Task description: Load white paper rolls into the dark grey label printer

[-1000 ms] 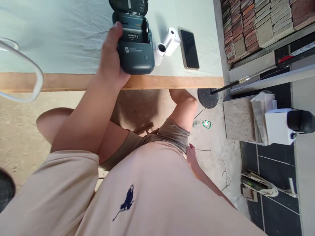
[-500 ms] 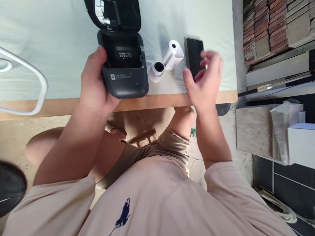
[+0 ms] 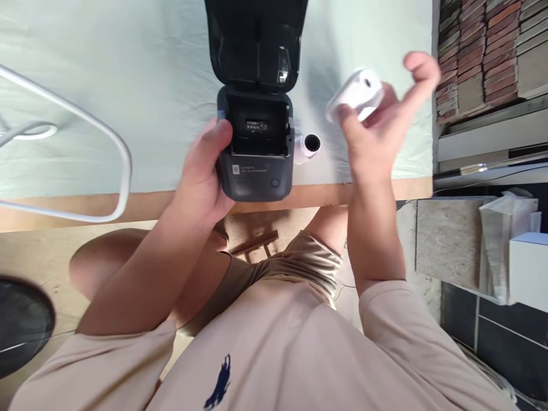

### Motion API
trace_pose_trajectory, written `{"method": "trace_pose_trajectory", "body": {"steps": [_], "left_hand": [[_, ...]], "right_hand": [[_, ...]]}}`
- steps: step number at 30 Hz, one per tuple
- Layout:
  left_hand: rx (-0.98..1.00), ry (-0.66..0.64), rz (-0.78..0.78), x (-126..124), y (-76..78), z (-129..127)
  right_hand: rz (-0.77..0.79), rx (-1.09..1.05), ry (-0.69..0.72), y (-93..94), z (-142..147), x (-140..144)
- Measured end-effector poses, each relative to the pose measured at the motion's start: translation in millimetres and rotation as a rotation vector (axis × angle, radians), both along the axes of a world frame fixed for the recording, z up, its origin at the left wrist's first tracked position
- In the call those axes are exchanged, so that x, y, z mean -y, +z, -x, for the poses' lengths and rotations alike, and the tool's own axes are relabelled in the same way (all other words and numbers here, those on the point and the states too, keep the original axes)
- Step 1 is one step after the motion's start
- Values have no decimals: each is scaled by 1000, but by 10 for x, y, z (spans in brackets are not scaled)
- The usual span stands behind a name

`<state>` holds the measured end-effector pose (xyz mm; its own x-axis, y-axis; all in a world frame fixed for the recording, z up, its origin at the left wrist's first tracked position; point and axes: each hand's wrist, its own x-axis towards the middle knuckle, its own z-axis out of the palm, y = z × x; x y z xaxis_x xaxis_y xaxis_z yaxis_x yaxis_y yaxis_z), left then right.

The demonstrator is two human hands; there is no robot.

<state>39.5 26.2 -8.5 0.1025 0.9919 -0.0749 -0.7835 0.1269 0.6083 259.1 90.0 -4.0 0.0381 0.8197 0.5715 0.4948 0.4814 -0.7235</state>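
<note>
Item: portable thermal printer [image 3: 256, 165], dark grey, sitting at the near edge of the table [image 3: 128, 202], just beside the wooden border. Its lid [image 3: 256, 43] is standing open, tilted away from the person, and the paper compartment [image 3: 257, 128] is showing a small label inside.

Left hand [image 3: 204, 177]: gripping the printer's left side, thumb lying along the upper left corner of the body, remaining fingers wrapping under and hidden from view.

Right hand [image 3: 379, 128]: raised above the table to the right of the printer, clear of the surface. Thumb and inner fingers are pinching a white paper roll [image 3: 356, 94]; the index finger is sticking out loosely, curled and touching nothing. The roll is tilting, its hollow core end facing the camera.

Second roll [image 3: 307, 146]: small, white, lying on the table just beside the printer's right side, its core opening facing forward.

Table covering: pale green cloth [image 3: 128, 85], slightly wrinkled.

White cable [image 3: 105, 128]: looping across the left part of the cloth and over the table edge, well apart from both hands.

Stacked bricks [image 3: 479, 40]: standing beyond the table's right end.
</note>
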Motion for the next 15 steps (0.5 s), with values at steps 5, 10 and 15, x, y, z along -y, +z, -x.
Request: {"method": "trace_pose_trajectory", "body": {"steps": [5, 10, 15], "left_hand": [[-40, -15, 8, -1, -62, 4], [-76, 51, 3, 41, -31, -28], [-113, 51, -11, 36, -51, -54]], "right_hand": [[-301, 50, 305, 386, 261, 232], [-43, 541, 292, 629, 569, 431], [130, 768, 213, 580, 569, 327]]}}
